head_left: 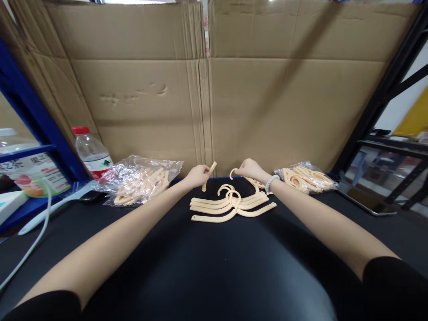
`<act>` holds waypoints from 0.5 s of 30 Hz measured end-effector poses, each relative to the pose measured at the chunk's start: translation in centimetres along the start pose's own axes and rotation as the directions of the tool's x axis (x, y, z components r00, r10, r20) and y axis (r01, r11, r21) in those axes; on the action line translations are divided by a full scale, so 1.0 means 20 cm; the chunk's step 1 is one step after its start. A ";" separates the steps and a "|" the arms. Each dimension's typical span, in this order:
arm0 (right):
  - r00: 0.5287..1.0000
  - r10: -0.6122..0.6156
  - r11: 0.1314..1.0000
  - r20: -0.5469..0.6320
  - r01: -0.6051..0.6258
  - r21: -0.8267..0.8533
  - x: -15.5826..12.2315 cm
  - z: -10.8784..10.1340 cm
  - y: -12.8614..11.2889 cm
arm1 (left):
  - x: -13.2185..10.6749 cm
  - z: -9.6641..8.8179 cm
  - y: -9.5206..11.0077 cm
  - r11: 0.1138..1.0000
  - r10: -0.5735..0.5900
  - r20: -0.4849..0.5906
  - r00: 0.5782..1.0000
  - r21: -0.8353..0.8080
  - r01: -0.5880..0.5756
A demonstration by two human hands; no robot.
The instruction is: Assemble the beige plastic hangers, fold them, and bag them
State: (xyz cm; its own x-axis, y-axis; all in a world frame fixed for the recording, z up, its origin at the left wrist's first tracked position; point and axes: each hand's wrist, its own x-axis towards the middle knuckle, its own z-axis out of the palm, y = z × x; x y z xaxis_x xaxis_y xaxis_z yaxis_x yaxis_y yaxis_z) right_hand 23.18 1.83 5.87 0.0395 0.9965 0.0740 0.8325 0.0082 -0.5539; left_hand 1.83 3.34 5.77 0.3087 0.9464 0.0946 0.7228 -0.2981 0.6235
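My left hand is closed round a short cream plastic piece that sticks up and to the right of the fingers. My right hand, with a pale bead bracelet at the wrist, pinches a cream hanger hook over the far side of the black table. Between and just in front of both hands lies a stack of several cream plastic hangers, flat, hooks overlapping in the middle.
A clear bag of cream hanger parts lies at the left, another bag at the right. A water bottle stands far left beside a blue shelf post. A cardboard wall backs the table. A white cable trails left.
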 end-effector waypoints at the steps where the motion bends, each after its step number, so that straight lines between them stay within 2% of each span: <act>1: 0.999 -0.030 0.997 -0.019 0.031 0.070 -0.03 -0.02 0.01 | -0.05 -0.02 0.01 0.997 0.017 -0.026 1.000 -0.081 -0.019; 4: 0.993 -0.110 0.949 -0.044 0.119 0.292 -0.17 -0.05 0.04 | -0.25 -0.02 0.04 0.946 0.059 -0.072 0.996 -0.315 -0.078; 7: 0.985 -0.173 0.854 -0.017 0.158 0.496 -0.35 -0.02 0.06 | -0.48 0.04 0.04 0.866 0.078 -0.038 0.996 -0.493 -0.087; 8: 0.980 -0.200 0.798 0.007 0.159 0.582 -0.41 0.00 0.06 | -0.55 0.07 0.04 0.764 0.094 0.007 0.996 -0.641 -0.068; 9: 0.969 -0.241 0.686 0.048 0.135 0.715 -0.47 0.03 0.06 | -0.61 0.11 0.04 0.676 0.099 0.030 0.995 -0.735 -0.045; 10: 0.959 -0.272 0.579 0.082 0.095 0.810 -0.53 0.06 0.07 | -0.65 0.14 0.04 0.618 0.094 0.038 0.995 -0.785 -0.028; 12: 0.944 -0.307 0.429 0.120 0.025 0.903 -0.62 0.12 0.07 | -0.71 0.19 0.03 0.533 0.081 0.021 0.997 -0.846 -0.025; 15: 0.934 -0.322 0.361 0.152 -0.027 0.932 -0.69 0.21 0.08 | -0.75 0.24 0.02 0.491 0.085 -0.064 0.994 -0.866 -0.097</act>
State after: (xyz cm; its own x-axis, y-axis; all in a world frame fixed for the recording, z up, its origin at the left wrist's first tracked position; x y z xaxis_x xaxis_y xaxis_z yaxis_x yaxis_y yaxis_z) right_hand 21.65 -11.60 0.58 -0.3152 0.9412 0.1213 -0.2157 0.0534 -0.9750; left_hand 0.50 -11.62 0.85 0.3288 0.9238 0.1962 -0.2104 -0.1308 0.9688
